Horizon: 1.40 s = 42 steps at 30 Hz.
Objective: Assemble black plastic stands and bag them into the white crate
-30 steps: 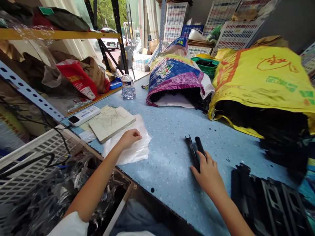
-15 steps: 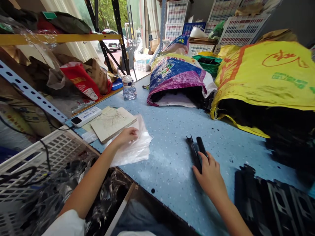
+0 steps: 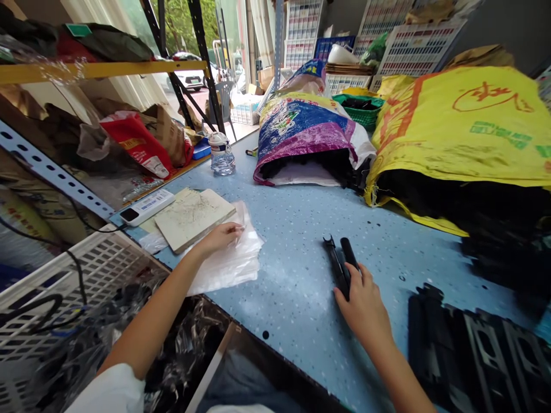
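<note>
My left hand (image 3: 221,236) rests on a stack of clear plastic bags (image 3: 230,261) at the left of the blue table (image 3: 297,229), its fingers curled and pinching the top bag. My right hand (image 3: 364,301) lies over two long black plastic parts (image 3: 340,261) that rest side by side on the table, with the fingers closed around their near ends. A worn flat board (image 3: 193,215) lies just beyond the bags.
A purple woven sack (image 3: 305,129) and a yellow sack (image 3: 465,126) spill black items at the back. Black plastic pieces (image 3: 469,350) pile at the right front. A water bottle (image 3: 222,154), a white power strip (image 3: 146,206), shelving and a white crate (image 3: 86,269) stand left.
My left hand's fingers have shifted slightly on the plastic bags, pinching the top one. My right hand stays on the black parts. The view has shifted a little.
</note>
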Each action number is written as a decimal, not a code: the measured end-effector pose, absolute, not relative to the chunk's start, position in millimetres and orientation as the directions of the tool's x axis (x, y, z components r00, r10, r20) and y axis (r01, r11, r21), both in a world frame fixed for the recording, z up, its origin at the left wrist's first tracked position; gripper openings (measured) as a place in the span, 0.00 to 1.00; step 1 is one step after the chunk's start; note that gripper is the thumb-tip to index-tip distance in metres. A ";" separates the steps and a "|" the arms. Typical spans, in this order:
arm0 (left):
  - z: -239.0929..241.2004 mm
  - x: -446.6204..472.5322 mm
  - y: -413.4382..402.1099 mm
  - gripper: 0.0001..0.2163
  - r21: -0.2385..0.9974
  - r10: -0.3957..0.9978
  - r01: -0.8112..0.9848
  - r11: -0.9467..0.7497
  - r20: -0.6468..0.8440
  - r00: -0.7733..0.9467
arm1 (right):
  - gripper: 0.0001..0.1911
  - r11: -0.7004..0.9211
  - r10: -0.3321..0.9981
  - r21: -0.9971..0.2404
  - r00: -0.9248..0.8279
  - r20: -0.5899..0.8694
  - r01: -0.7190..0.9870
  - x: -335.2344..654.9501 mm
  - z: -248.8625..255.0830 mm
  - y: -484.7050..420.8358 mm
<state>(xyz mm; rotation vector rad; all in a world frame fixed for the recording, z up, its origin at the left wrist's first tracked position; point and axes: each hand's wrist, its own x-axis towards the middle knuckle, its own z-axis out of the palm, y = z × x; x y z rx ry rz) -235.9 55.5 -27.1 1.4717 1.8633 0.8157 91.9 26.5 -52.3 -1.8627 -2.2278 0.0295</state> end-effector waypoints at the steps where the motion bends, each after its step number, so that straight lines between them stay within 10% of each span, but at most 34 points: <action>1: -27.7 -237.5 54.4 0.11 0.782 0.979 0.594 0.190 -0.102 -0.178 | 0.22 0.193 0.971 -0.167 -0.163 0.175 0.967 91.9 -52.9 26.6; 20: -36.9 -241.3 17.8 0.14 0.476 0.920 0.807 0.351 -0.016 -0.391 | 0.28 0.039 0.982 -0.048 -0.029 0.184 0.998 82.9 -47.1 28.5; 28: -18.1 -267.8 31.2 0.09 0.491 0.924 0.822 0.289 0.081 -0.373 | 0.30 0.024 0.999 -0.399 -0.008 0.041 0.917 98.5 -43.0 39.8; 31: -16.7 -274.6 32.6 0.09 0.553 0.937 0.789 0.266 0.046 -0.348 | 0.30 0.144 0.963 -0.634 -0.254 -0.086 0.760 83.7 -20.7 29.3; 35: -9.6 -276.9 32.8 0.11 0.610 0.963 0.767 0.198 0.024 -0.268 | 0.33 0.583 0.586 -0.720 -0.809 0.052 0.377 22.3 12.9 11.4; 42: 13.9 -288.9 34.2 0.15 0.603 0.984 0.791 0.103 0.052 -0.168 | 0.33 0.670 0.551 -0.635 -0.831 0.079 0.384 -68.0 11.4 56.0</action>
